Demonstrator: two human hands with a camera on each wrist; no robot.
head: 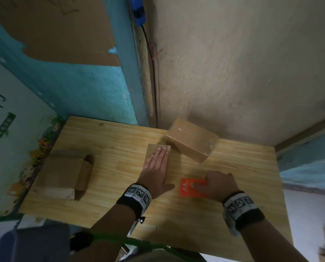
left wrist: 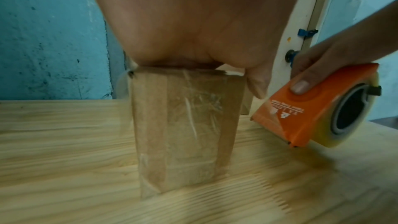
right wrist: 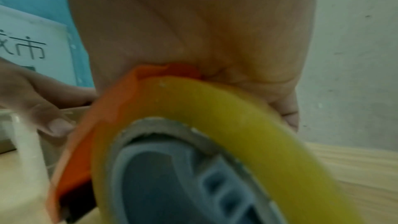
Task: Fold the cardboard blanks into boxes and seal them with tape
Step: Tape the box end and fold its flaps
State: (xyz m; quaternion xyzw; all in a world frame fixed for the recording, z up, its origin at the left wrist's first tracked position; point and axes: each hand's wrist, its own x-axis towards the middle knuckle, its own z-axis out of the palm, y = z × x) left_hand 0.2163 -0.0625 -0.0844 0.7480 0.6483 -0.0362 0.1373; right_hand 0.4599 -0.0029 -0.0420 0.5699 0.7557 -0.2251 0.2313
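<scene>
**Spotter:** Your left hand (head: 156,168) lies flat, fingers straight and together, pressing on top of the small cardboard box (left wrist: 183,117) near the middle of the wooden table (head: 120,208). Clear tape already runs down the box's near face.

**Checker:** And your right hand (head: 219,183)?

**Spotter:** Your fingers are curled round the orange tape dispenser (head: 193,187), thumb on its flat side. You hold it just beside the box, to its right. In the left wrist view it sits tilted, its lower corner close to the tabletop; I cannot tell whether it touches. The yellowish tape roll (right wrist: 215,108) fills most of the right wrist view, so little else reads there.

**Checker:** What crowds you?

**Spotter:** A finished box (head: 192,139), taped and glossy, sits just behind the one under your palm, its near corner close to your fingertips, up against the beige wall (head: 243,72). Well off to your left lies a stack of folded cardboard blanks (head: 63,176), near the table's left edge. A large cardboard sheet (head: 53,29) hangs on the blue wall (head: 86,87) above them, and a black cable (head: 152,72) runs down the corner between the walls.

**Checker:** Anything between your hands?

**Spotter:** Only bare tabletop; your left thumb points toward the dispenser.
</scene>
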